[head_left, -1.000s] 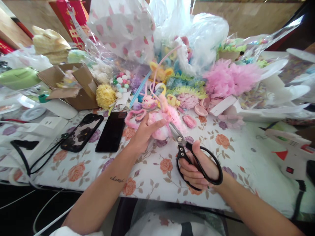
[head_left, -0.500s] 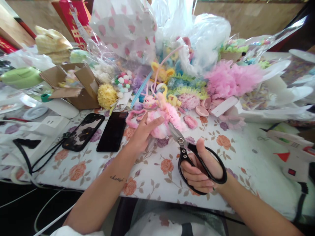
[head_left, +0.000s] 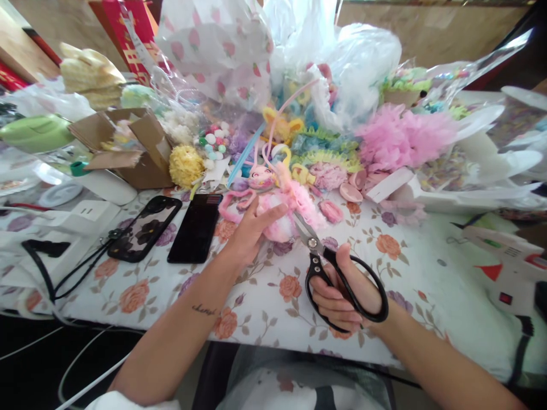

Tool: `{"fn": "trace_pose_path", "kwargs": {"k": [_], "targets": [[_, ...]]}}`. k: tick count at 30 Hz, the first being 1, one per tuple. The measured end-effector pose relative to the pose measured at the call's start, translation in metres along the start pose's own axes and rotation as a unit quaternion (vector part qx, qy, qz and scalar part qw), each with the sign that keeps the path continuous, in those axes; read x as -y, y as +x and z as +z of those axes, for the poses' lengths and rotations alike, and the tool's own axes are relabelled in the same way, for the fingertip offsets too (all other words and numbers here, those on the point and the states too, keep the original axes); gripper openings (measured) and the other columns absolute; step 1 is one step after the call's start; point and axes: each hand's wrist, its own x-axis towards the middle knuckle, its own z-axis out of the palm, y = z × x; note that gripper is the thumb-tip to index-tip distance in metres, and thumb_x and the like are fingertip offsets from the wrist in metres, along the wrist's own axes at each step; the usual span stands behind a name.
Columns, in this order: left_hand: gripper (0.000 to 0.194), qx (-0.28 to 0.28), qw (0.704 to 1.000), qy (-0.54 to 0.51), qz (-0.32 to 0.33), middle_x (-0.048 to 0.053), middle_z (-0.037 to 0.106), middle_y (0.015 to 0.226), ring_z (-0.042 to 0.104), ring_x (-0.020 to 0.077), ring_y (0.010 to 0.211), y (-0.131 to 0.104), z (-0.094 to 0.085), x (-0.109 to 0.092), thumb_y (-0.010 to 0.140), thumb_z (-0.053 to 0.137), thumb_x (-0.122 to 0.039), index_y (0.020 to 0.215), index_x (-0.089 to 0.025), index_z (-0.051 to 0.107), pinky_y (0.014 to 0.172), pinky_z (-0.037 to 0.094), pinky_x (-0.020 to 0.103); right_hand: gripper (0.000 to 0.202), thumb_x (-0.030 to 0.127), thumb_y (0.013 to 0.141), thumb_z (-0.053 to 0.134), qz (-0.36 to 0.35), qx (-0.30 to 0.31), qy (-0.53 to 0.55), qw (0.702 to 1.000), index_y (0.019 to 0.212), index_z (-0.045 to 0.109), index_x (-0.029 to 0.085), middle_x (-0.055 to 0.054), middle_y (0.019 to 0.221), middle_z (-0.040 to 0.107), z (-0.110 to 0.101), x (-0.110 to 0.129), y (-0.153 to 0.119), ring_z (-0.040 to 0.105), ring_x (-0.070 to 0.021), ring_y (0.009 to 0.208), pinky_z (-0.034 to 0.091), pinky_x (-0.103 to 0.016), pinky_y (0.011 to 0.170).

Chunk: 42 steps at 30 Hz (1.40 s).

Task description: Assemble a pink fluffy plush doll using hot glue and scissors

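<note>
As scissors (head_left: 313, 246) slant, right hand (head_left: 361, 287) curled

A mottled beige wall (head_left: 444, 35) spans from 11 to 1 o'clock, meeting a dark surface (head_left: 527, 54) near 2 o'clock. The desk (head_left: 267, 313), covered in white with orange and purple flowers, stretches from 9 to 3 o'clock. Bright light glares at 12; deep shadow fills 8 o'clock.

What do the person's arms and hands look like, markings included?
The left hand and right hand are gloveless. The left forearm bears a dark, script-like marking; a white sleeve shows further up the arm. No sleeve shows on the right forearm.
</note>
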Motion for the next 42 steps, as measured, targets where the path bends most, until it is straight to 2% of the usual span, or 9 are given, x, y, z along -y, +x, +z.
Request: {"fn": "trace_pose_path", "kwargs": {"k": [5, 14, 20, 27, 31, 34, 39, 40, 42], "targets": [[0.047, 0.011, 1.0, 0.007, 0.008, 0.004, 0.07, 0.112, 0.066, 0.0248, 0.107, -0.001, 0.001, 0.0, 0.069, 0.081, -0.028, 0.112, -0.023, 0.062, 0.087, 0.056, 0.033, 0.071, 0.087, 0.064, 0.05, 0.016, -0.043, -0.023, 0.999, 0.049, 0.036, 0.019, 0.01, 0.032, 0.033, 0.002, -0.001, -0.001, 0.02, -0.003, 0.018, 0.022, -0.017, 0.015], [0.044, 0.027, 0.999, 0.013, 0.041, 0.005, 0.069, 0.109, 0.064, 0.026, 0.109, -0.004, 0.005, -0.004, 0.07, 0.08, -0.029, 0.11, -0.021, 0.064, 0.092, 0.053, 0.036, 0.073, 0.089, 0.069, 0.039, -0.01, -0.016, -0.033, 0.999, 0.052, 0.041, 0.018, 0.009, 0.035, 0.033, 0.004, 0.002, 0.001, 0.022, -0.003, 0.021, 0.026, -0.016, 0.018], [0.052, -0.002, 0.999, 0.044, -0.002, 0.005, 0.069, 0.106, 0.067, 0.0225, 0.097, -0.004, 0.004, -0.001, 0.068, 0.082, -0.03, 0.115, -0.023, 0.06, 0.08, 0.055, 0.032, 0.069, 0.086, 0.07, 0.045, -0.009, -0.023, -0.031, 0.999, 0.051, 0.037, 0.019, 0.01, 0.033, 0.032, 0.004, 0.001, 0.0, 0.017, -0.003, 0.019, 0.021, -0.016, 0.015], [0.046, -0.047, 0.999, 0.011, 0.022, 0.004, 0.069, 0.111, 0.064, 0.0254, 0.109, 0.0, 0.003, -0.004, 0.063, 0.084, -0.029, 0.104, -0.023, 0.064, 0.089, 0.054, 0.033, 0.076, 0.09, 0.071, 0.031, -0.004, -0.025, -0.051, 0.998, 0.057, 0.046, 0.018, 0.01, 0.038, 0.033, 0.005, 0.005, 0.0, 0.021, -0.0035, 0.024, 0.026, -0.016, 0.02], [0.043, -0.096, 0.994, -0.025, 0.05, 0.002, 0.07, 0.108, 0.066, 0.0214, 0.105, 0.008, -0.006, -0.003, 0.066, 0.083, -0.034, 0.103, -0.025, 0.062, 0.087, 0.055, 0.031, 0.066, 0.08, 0.082, 0.033, -0.001, -0.093, -0.182, 0.979, 0.055, 0.04, 0.02, 0.01, 0.037, 0.029, 0.008, 0.018, -0.013, 0.018, -0.0042, 0.024, 0.02, -0.019, 0.022], [0.041, -0.081, 0.992, -0.057, 0.073, 0.003, 0.069, 0.112, 0.064, 0.0224, 0.111, 0.012, -0.012, -0.004, 0.07, 0.08, -0.036, 0.103, -0.024, 0.061, 0.088, 0.056, 0.033, 0.056, 0.065, 0.086, 0.046, -0.037, -0.224, -0.456, 0.861, 0.054, 0.043, 0.019, 0.006, 0.04, 0.038, 0.011, 0.034, -0.027, 0.032, -0.0061, 0.032, 0.024, -0.021, 0.034], [0.037, -0.077, 0.993, -0.038, 0.076, 0.004, 0.071, 0.106, 0.065, 0.0237, 0.108, 0.012, -0.011, -0.004, 0.071, 0.079, -0.038, 0.101, -0.023, 0.062, 0.082, 0.059, 0.032, 0.02, 0.036, 0.075, 0.065, -0.025, -0.403, -0.788, 0.464, 0.066, 0.066, 0.019, -0.003, 0.059, 0.063, 0.011, 0.05, -0.04, 0.057, -0.0193, 0.056, 0.034, -0.028, 0.052], [0.037, -0.081, 0.993, -0.031, 0.077, 0.004, 0.071, 0.104, 0.065, 0.0232, 0.106, 0.012, -0.011, -0.003, 0.071, 0.079, -0.038, 0.1, -0.024, 0.062, 0.08, 0.059, 0.031, 0.015, 0.033, 0.073, 0.066, -0.032, -0.408, -0.81, 0.421, 0.069, 0.069, 0.019, -0.005, 0.061, 0.065, 0.01, 0.051, -0.041, 0.06, -0.0215, 0.059, 0.037, -0.03, 0.055], [0.036, -0.073, 0.994, -0.022, 0.072, 0.003, 0.071, 0.103, 0.066, 0.0223, 0.104, 0.01, -0.008, -0.002, 0.072, 0.079, -0.038, 0.099, -0.024, 0.062, 0.08, 0.059, 0.03, 0.013, 0.029, 0.072, 0.069, -0.089, -0.378, -0.822, 0.417, 0.081, 0.073, 0.021, -0.007, 0.075, 0.071, 0.008, 0.051, -0.042, 0.066, -0.0244, 0.069, 0.046, -0.034, 0.063]]}}
